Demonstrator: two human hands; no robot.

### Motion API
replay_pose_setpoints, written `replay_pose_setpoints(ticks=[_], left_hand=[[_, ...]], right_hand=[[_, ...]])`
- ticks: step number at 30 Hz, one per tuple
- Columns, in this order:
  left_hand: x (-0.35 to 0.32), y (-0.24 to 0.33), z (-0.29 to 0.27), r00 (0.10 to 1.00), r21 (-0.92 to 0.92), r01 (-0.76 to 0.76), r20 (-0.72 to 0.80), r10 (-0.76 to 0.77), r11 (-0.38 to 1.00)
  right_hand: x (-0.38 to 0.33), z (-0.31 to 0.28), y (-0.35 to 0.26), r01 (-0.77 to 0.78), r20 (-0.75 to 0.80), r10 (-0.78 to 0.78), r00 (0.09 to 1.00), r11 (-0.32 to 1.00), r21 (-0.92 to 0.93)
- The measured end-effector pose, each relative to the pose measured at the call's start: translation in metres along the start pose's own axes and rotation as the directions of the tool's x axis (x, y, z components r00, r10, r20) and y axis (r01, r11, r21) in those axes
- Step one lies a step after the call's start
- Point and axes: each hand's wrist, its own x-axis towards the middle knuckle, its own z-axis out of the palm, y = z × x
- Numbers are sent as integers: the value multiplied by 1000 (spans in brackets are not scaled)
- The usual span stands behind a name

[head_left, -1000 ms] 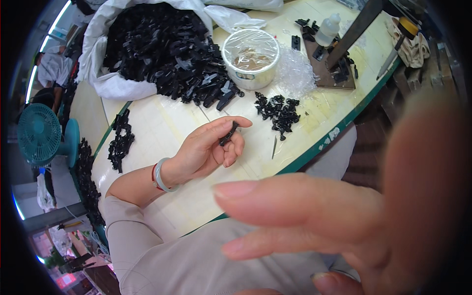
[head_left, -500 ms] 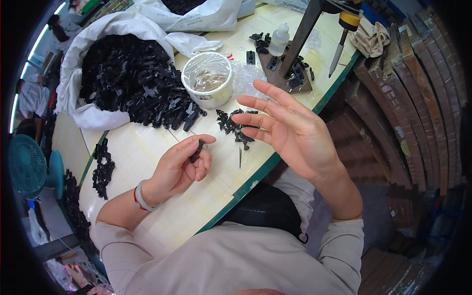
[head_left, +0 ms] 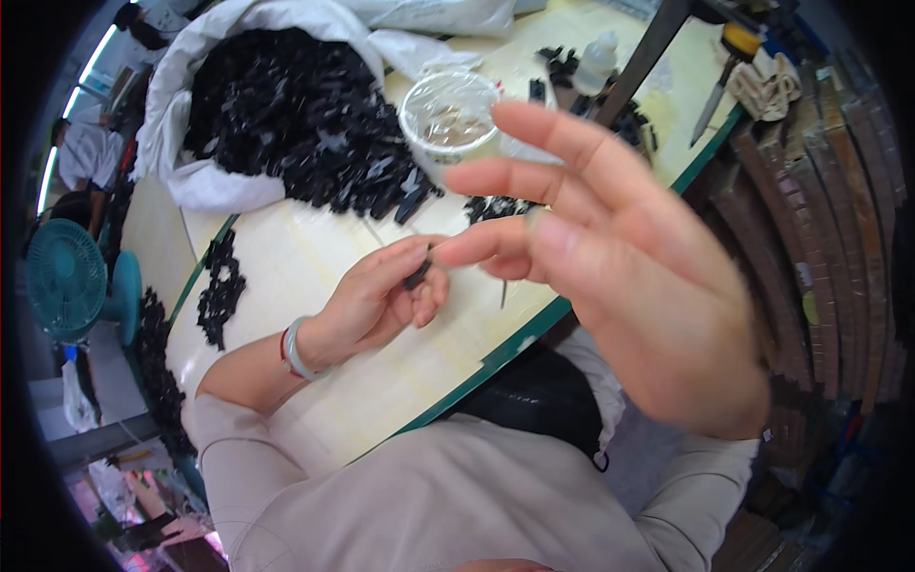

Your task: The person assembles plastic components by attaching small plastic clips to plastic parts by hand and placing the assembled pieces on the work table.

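Left hand (head_left: 381,296) rests low on the pale yellow surface (head_left: 305,257), fingers curled together and pinched on a small black plastic part (head_left: 417,276); the part sits between thumb and fingertips, just above the surface. Grey-and-red bracelet (head_left: 294,349) on the left wrist, beige sleeve behind it.

Right hand (head_left: 629,267) is raised close to the camera, blurred, fingers spread apart and empty, nothing gripped. It hangs over the surface edge, index fingertip near the left hand's fingertips; cannot tell whether they touch.

A thin dark pin-like piece (head_left: 503,294) lies on the surface just right of the left hand, partly behind the right hand's fingers. Small heap of black parts (head_left: 491,208) beyond it, mostly covered by the right hand.

Round clear plastic tub (head_left: 450,112) stands upright further back, film over its top. Left of it, a big pile of black plastic parts (head_left: 286,114) spills from an open white sack (head_left: 181,172) onto the surface, reaching near the tub. Loose black parts (head_left: 221,291) lie along the surface's left edge. Small white bottle (head_left: 597,63) at the back, more black bits around it. Knife-like tool (head_left: 713,91) and a bundle of beige bands (head_left: 762,84) at far right corner. Green trim runs along the near surface edge. Teal fan (head_left: 65,286) on the floor at left.
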Motion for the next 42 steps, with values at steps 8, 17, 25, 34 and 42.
replay_pose_setpoints(ticks=[8,17,25,34,42], left_hand=[[14,-27,-21,872,-442,-94,397,288,892],[-8,2,-2,1000,21,14,1,-14,1000],[-2,7,9,986,9,16,164,-18,1000],[-5,3,6,1000,61,3,22,-4,998],[-6,5,3,995,114,-37,93,26,993]], right_hand=[[55,42,-9,-59,135,51,989,997,52],[45,39,1,-84,272,85,958,996,-14],[0,5,-1,-73,298,77,952,997,-25],[-22,-48,38,-117,171,94,981,985,130],[6,-72,68,-175,113,152,982,957,232]])
